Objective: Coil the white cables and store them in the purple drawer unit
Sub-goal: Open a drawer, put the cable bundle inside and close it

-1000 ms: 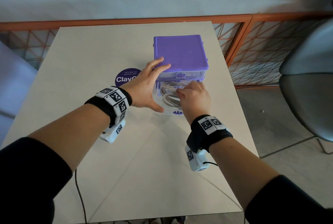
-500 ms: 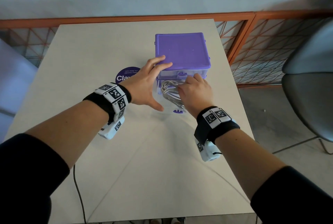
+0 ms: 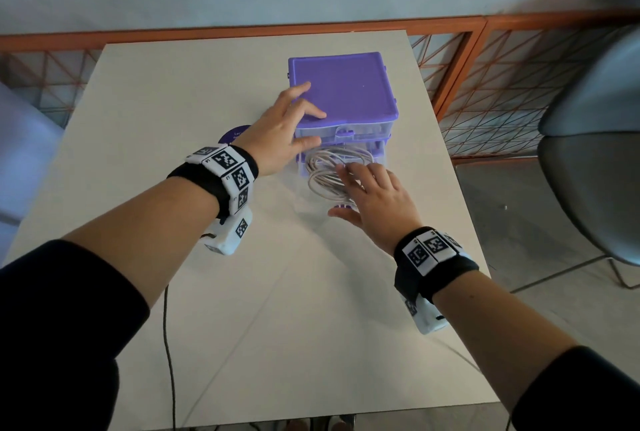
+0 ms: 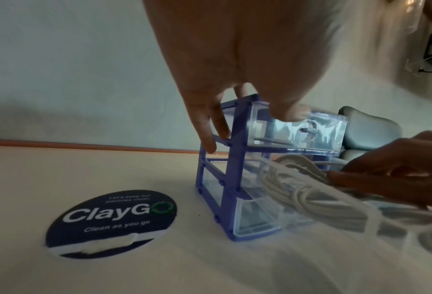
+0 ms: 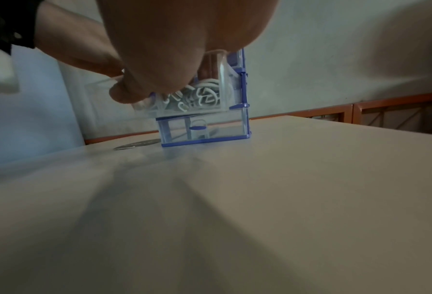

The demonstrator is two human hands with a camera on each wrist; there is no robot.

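The purple drawer unit (image 3: 343, 87) stands on the far right part of the white table (image 3: 194, 91). Its clear middle drawer (image 4: 255, 218) is pulled out toward me and holds the coiled white cables (image 3: 323, 170). My left hand (image 3: 280, 129) rests on the unit's near-left corner, fingers spread on the lid and thumb against the top drawer's front. My right hand (image 3: 374, 195) lies flat over the near side of the coil, fingers straight, thumb out beside the drawer's front. In the right wrist view the cables (image 5: 204, 93) show through the drawer wall. The bottom drawer (image 5: 202, 127) is pushed in.
A round dark "ClayGo" sticker (image 4: 111, 220) lies on the table left of the unit. An orange railing (image 3: 450, 25) runs behind and to the right of the table. A grey chair (image 3: 595, 153) stands at the right. A thin black cord (image 3: 168, 344) hangs over the near edge.
My right hand has gone from curled fingers on the coil to a flat, straight-fingered hand over it. My left hand has slid further onto the lid.
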